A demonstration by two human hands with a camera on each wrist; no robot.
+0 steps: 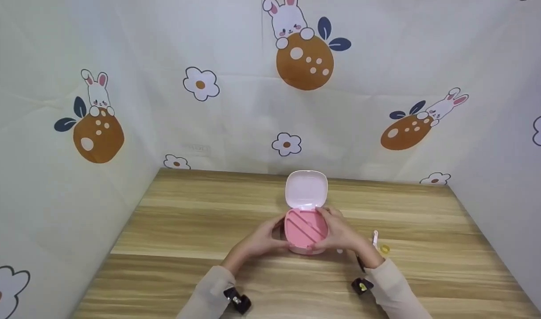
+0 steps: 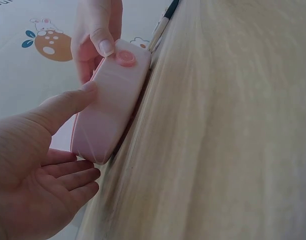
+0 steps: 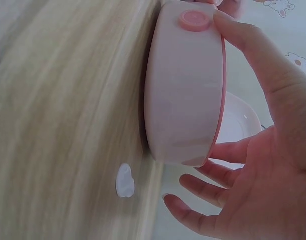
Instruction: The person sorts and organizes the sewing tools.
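Gripping the box (image 3: 185, 90), left hand (image 1: 263, 237) and right hand (image 1: 340, 233) flank ridges (image 1: 306, 226) (head view only).

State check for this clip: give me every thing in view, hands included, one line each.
Box: upright, open
Lid: swung back, raised
Pink panel: inside the box; whether fastened, unclear
Button: standing out from the box; whether pressed, unclear
Left hand: holding the box
Right hand: holding the box
Yellow ring: lying on the table
White piece: lying on the table
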